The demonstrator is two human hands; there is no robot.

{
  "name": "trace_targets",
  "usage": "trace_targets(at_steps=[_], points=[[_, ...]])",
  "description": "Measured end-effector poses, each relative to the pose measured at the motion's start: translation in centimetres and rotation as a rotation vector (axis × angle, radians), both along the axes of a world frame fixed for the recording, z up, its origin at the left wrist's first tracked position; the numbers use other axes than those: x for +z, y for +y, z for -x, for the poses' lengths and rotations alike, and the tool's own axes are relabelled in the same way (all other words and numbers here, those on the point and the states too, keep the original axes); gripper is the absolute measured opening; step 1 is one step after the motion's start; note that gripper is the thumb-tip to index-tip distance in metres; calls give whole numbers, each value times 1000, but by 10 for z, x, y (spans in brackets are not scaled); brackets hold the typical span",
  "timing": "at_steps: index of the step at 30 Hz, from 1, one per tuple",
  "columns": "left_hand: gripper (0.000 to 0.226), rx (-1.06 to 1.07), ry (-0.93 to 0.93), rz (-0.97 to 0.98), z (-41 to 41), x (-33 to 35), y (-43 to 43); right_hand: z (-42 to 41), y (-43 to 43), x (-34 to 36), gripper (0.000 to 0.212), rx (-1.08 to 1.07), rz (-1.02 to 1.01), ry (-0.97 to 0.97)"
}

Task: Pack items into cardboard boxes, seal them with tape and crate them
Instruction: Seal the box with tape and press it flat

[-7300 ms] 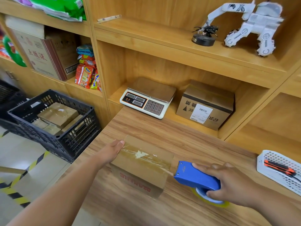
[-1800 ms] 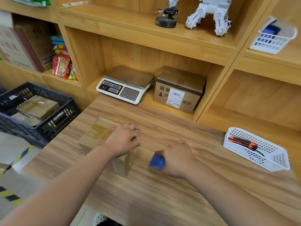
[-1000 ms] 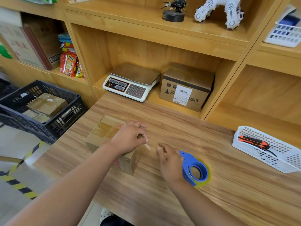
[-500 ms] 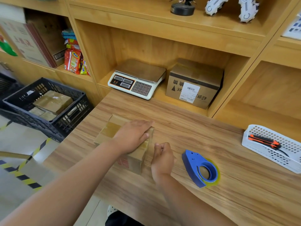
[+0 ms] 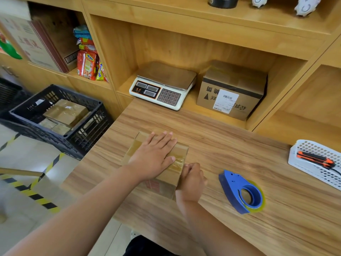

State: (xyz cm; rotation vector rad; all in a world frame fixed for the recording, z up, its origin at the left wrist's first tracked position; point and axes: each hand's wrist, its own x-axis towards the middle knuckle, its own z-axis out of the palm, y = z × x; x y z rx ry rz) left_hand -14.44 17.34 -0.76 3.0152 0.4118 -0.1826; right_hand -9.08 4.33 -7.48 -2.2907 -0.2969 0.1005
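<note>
Small cardboard box [image 5: 180, 154] sits on the wooden table [image 5: 239, 148] near its front-left corner, flaps closed, clear tape running lengthwise over the top. Left hand [image 5: 153, 156] lies flat on the lid, fingers straight and together, pressing down, gripping nothing. Right hand [image 5: 191, 180] is against the box's right end face, fingers curled in towards the cardboard where the tape folds over. Fingertips are hidden behind the knuckles, so I can't tell whether it's pinching the tape end or just pushing on it.

Blue tape dispenser [image 5: 241, 191] lies on its side on the table just right of the right hand, untouched. White mesh basket [image 5: 310, 170] at the far right holds an orange-black utility knife [image 5: 315, 159]. Black crate [image 5: 88, 130] stands left of the table with taped boxes [image 5: 64, 112] inside. On the shelf behind are a weighing scale [image 5: 164, 89] and beside it a labelled carton [image 5: 232, 93].
</note>
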Motion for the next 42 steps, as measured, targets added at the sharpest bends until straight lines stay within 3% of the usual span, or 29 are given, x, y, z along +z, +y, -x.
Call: trace_targets(at_steps=[1,4,8,14,19,25,30,32,34,36,38,42], points=[[81,-2,-3,0,0,0,0,0,0,0,16,4,12,20],[81,-9,-19,-4,-1,-1,1,-3,-3,3,39,72,26,4],[81,-21,-26,-16,1,0,0,-14,-1,5,52,130,55,-38],[81,-29,-28,-16,0,-1,0,-36,24,13,37,-263,-244,362],[80,-31,-37,3,1,-2,3,-37,32,4,40,-266,-229,451],[82,-32,-33,26,1,-2,6,-40,24,2,37,-95,-22,299],[90,-51,-21,17,1,-2,5,-37,13,30,33,121,-319,123],[83,-58,-22,11,2,-3,6,-34,4,38,45,345,-315,155],[74,-66,-25,2,3,-3,7,-32,-5,37,75,531,-221,182],[63,-64,-25,8,3,-3,9,-35,-8,35,83,601,-174,159],[64,-86,-12,26,3,-1,12,-40,-7,37,72,577,-179,139],[89,-142,19,61,6,10,33,-50,3,42,35,456,-187,117]])
